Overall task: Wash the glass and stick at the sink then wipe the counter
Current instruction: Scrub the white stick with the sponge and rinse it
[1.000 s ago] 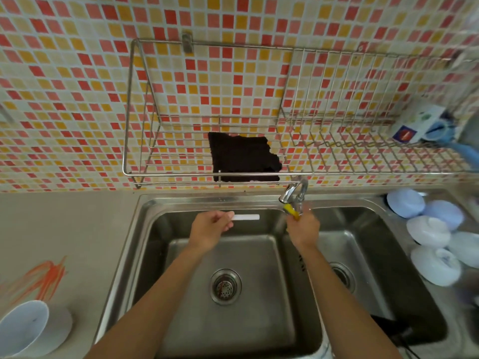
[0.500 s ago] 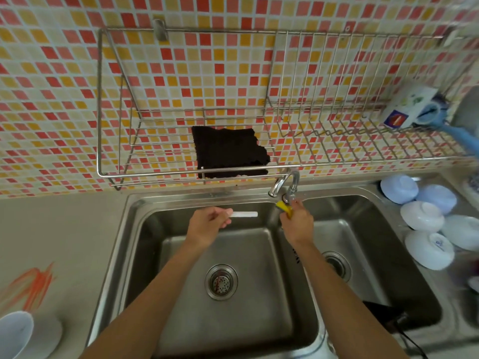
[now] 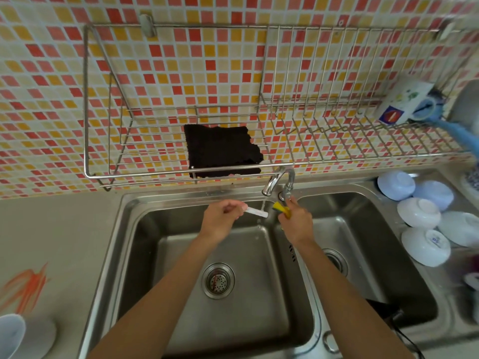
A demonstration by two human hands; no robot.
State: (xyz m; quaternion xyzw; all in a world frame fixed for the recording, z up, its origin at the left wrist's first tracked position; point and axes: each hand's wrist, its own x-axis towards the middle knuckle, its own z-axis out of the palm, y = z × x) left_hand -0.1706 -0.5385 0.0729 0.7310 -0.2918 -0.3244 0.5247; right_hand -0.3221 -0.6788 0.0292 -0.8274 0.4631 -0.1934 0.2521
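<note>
Over the left basin of the steel double sink (image 3: 134, 242), my left hand (image 3: 220, 218) pinches a short white stick (image 3: 256, 211) that points right, its tip under a thin stream of water from the tap (image 3: 278, 181). My right hand (image 3: 295, 221) holds a yellow sponge (image 3: 281, 208) and its fingertips touch the tap handle (image 3: 288, 190). A white glass (image 3: 10, 335) stands at the bottom left on the grey counter (image 3: 59, 242), beside an orange smear (image 3: 26, 286).
A wire rack (image 3: 259, 167) hangs on the tiled wall above the sink, holding a black cloth (image 3: 223, 151), a white carton (image 3: 404, 102) and a blue brush (image 3: 456, 130). Several upturned white bowls (image 3: 420, 213) lie right of the sink. A dark object (image 3: 383, 309) sits in the right basin.
Water now runs from the tap onto the stick, which my left hand has brought right under the spout. My right hand stays at the tap handle with the sponge.
</note>
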